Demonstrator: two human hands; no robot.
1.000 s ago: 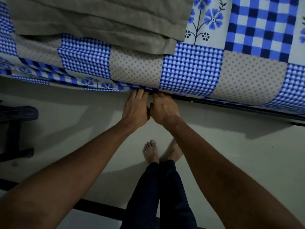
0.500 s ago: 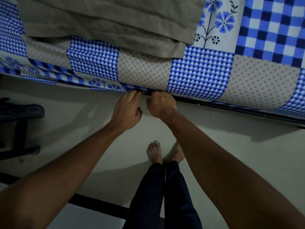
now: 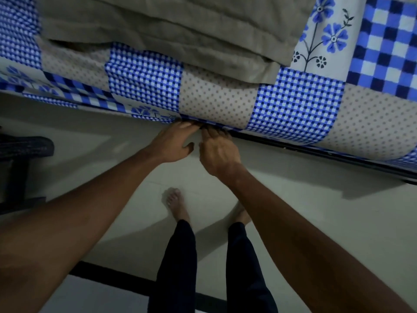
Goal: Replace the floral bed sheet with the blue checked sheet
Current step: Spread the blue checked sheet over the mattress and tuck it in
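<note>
I see a dim, bluish-grey view. Soft shadows from the legs (image 3: 178, 256) stretch across the floor (image 3: 327, 233) toward 7 o'clock. The left hand (image 3: 171, 143) and right hand (image 3: 220, 154) look slightly smeared. The sheet (image 3: 293, 105) blurs toward 10 o'clock, and the bed frame (image 3: 316, 152) bows with lens distortion.

Sheet (image 3: 295, 105): checked, draped over bed (image 3: 327, 155) edge.
Left hand (image 3: 172, 143): straight fingers touch hem.
Right hand (image 3: 220, 153): bent fingers at hem.
</note>
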